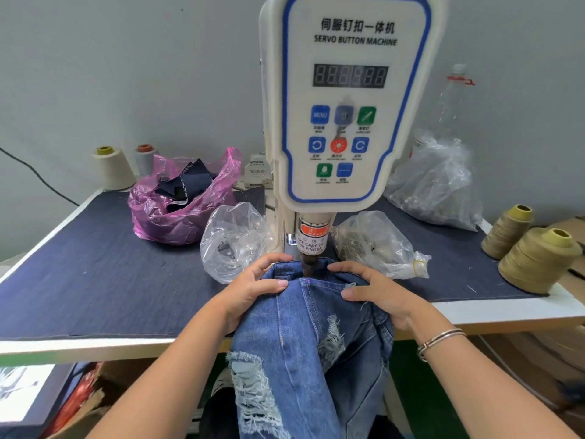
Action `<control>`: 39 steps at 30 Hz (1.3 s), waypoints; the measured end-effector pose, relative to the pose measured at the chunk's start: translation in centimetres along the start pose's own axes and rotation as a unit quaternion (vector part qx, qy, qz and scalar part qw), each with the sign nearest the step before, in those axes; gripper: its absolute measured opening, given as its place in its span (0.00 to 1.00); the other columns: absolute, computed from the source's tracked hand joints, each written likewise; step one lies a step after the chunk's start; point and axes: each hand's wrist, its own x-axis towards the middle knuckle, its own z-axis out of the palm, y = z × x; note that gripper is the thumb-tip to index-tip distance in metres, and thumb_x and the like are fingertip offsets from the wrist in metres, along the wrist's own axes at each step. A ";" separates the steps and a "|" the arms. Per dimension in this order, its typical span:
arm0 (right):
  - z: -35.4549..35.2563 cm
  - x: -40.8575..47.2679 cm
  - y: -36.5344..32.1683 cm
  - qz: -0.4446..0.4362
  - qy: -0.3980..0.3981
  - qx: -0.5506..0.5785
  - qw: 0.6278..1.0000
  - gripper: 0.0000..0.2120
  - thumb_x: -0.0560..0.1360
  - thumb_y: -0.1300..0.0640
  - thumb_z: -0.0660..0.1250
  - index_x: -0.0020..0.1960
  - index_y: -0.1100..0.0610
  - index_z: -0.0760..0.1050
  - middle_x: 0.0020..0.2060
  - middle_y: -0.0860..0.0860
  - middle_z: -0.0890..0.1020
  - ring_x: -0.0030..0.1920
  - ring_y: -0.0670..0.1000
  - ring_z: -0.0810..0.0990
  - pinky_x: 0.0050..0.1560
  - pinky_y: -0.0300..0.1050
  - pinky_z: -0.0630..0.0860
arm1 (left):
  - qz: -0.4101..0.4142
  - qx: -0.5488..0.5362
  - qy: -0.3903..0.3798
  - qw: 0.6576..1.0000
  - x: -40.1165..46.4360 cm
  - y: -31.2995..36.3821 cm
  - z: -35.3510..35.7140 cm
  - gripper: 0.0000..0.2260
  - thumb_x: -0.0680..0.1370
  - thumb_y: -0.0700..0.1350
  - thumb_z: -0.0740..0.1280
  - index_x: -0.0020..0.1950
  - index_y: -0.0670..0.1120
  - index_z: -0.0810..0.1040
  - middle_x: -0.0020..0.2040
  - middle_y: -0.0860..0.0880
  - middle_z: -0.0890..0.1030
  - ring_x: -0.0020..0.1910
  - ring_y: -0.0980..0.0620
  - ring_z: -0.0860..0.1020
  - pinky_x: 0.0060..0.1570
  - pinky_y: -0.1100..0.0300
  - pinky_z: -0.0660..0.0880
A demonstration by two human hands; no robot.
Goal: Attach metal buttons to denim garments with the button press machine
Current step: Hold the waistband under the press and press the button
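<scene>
- Denim-covered table (pixel 95 280) against a grey wall, with the button machine (pixel 348 106) standing on it.
- Ripped jeans (pixel 304 327) — waistband under the machine's punch (pixel 308 264).
- Left hand (pixel 253 289) and right hand (pixel 373 289) grip the waistband on either side — fingers curled over the denim.

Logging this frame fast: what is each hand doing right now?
Left hand: grips the jeans waistband, left of the press head.
Right hand: grips the waistband on the right.

Faded, frayed blue denim is seen in the jeans (pixel 304 327), matt dark cloth on the table (pixel 95 274). The machine housing (pixel 348 99) is glossy cream plastic; crinkled clear film forms the bags (pixel 234 242).
</scene>
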 end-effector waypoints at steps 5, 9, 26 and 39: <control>0.0 0.1 0.1 -0.006 0.002 0.014 1.000 0.21 0.67 0.64 0.72 0.56 0.47 0.81 0.56 0.53 0.83 0.54 0.56 0.82 0.48 0.46 0.80 | 0.003 0.005 0.009 1.000 0.0 0.0 0.1 0.18 0.68 0.41 0.71 0.55 0.58 0.80 0.53 0.49 0.83 0.48 0.49 0.82 0.46 0.57 0.78; 0.0 0.0 0.1 -0.009 0.006 0.016 1.000 0.21 0.66 0.64 0.72 0.56 0.47 0.81 0.56 0.53 0.82 0.55 0.56 0.82 0.49 0.46 0.79 | 0.006 0.003 0.009 1.000 0.0 0.0 0.1 0.18 0.68 0.41 0.70 0.54 0.58 0.80 0.53 0.49 0.84 0.48 0.49 0.82 0.45 0.57 0.79; 0.2 0.3 0.6 -0.026 0.014 0.040 0.999 0.20 0.67 0.65 0.72 0.56 0.49 0.81 0.57 0.54 0.82 0.55 0.56 0.81 0.51 0.46 0.79 | 0.022 -0.004 0.007 1.000 0.2 -0.3 -0.2 0.17 0.68 0.40 0.70 0.52 0.58 0.81 0.52 0.50 0.84 0.47 0.50 0.83 0.43 0.59 0.78; 0.3 0.3 1.0 -0.041 0.031 0.079 0.996 0.19 0.65 0.66 0.72 0.53 0.50 0.83 0.54 0.56 0.83 0.51 0.57 0.83 0.46 0.48 0.80 | 0.022 -0.016 0.007 1.000 0.4 -0.4 -0.2 0.22 0.63 0.46 0.75 0.55 0.58 0.80 0.54 0.48 0.84 0.49 0.49 0.83 0.45 0.58 0.79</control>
